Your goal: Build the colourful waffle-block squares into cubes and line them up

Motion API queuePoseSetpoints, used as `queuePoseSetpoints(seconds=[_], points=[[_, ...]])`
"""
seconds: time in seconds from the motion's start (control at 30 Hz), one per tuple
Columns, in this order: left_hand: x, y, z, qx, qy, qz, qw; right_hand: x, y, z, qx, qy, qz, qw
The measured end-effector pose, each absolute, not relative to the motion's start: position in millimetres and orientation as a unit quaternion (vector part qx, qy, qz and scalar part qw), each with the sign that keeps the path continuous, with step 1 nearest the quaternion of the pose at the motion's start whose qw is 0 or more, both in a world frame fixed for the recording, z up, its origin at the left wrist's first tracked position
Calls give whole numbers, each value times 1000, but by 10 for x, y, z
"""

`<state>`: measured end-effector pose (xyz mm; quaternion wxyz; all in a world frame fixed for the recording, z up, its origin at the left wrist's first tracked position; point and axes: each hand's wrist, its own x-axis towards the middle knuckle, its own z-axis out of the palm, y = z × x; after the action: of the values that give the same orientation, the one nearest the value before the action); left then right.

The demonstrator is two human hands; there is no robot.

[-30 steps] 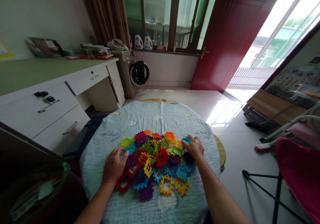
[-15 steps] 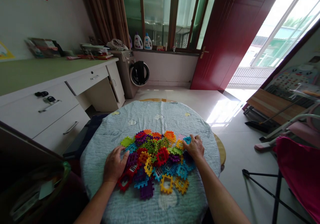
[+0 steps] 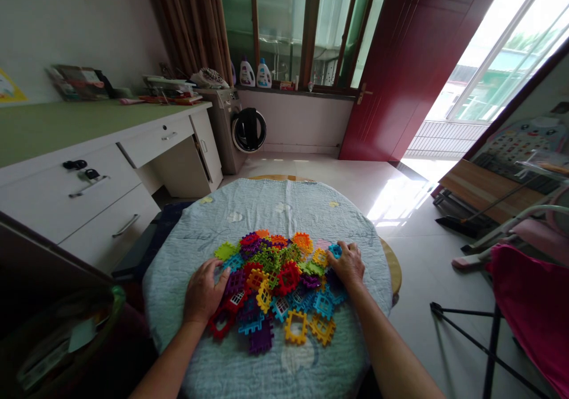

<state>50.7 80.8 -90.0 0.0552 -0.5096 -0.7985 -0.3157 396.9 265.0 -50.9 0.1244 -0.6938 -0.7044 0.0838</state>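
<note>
A heap of notched plastic building tiles (image 3: 288, 277) in several colours lies on the cloth-covered table (image 3: 267, 209). My left hand (image 3: 204, 292) rests at the heap's left edge, thumb and fingers apart, beside a purple tile (image 3: 235, 282) and a blue one (image 3: 233, 262). At the far right of the heap, my right hand (image 3: 347, 265) has its fingers closed on a blue tile (image 3: 335, 250), partly hidden by them. Near that thumb sits a yellow tile with a square opening (image 3: 320, 257). Closest to me are a purple tile (image 3: 261, 337) and a yellow frame tile (image 3: 296, 328).
A bin (image 3: 89, 328) stands left of the table, below a white drawer cabinet (image 3: 102, 191). Behind is a washing machine (image 3: 226, 132) with its door open. On the right are a pink folding chair (image 3: 524, 304) and a dustpan (image 3: 457, 224).
The blue tile at my right fingers has shifted slightly and shows more of its face. My right hand has moved a little to the right; my left hand stays in place.
</note>
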Motion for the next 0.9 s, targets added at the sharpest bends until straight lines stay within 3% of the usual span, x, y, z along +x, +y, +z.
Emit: queuePoseSetpoints(seconds=[0.9], points=[[502,806,-902,-519,-795,-308,66,3991,2678,-609,-696,-698,51,160]])
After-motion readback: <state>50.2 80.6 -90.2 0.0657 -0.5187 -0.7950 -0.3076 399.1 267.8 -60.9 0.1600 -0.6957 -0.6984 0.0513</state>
